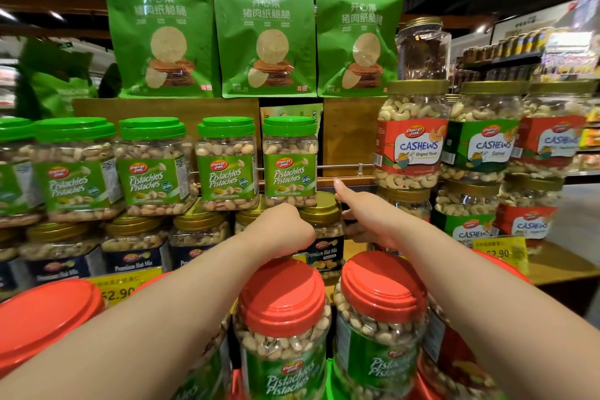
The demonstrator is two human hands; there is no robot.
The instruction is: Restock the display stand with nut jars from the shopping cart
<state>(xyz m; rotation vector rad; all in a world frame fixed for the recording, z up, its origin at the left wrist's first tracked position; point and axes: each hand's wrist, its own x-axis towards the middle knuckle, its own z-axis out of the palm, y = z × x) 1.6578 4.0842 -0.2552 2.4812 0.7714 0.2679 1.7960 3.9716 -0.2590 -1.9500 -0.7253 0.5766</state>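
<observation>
Along the left of the display stand (354,140), a row of green-lidded pistachio jars (152,166) stands on top of gold-lidded Premium Nut Mix jars (133,247), with a yellow price tag (120,289) at the stand's front edge below them. Above, three green snack pouches (264,32) lean on the upper tier.

The left hand (285,227) and the right hand (363,217) reach in together and grasp a gold-lidded nut mix jar (324,237) from either side. This jar sits at the right end of the lower row, just under the last green-lidded jar (290,162). The left fingers curl round its left wall; the right thumb points up while the fingers wrap its right wall.

To the right, cashew jars (412,136) are stacked two high, close beside the right hand. Nearest the camera, red-lidded pistachio jars (282,318) stand beneath both forearms.
</observation>
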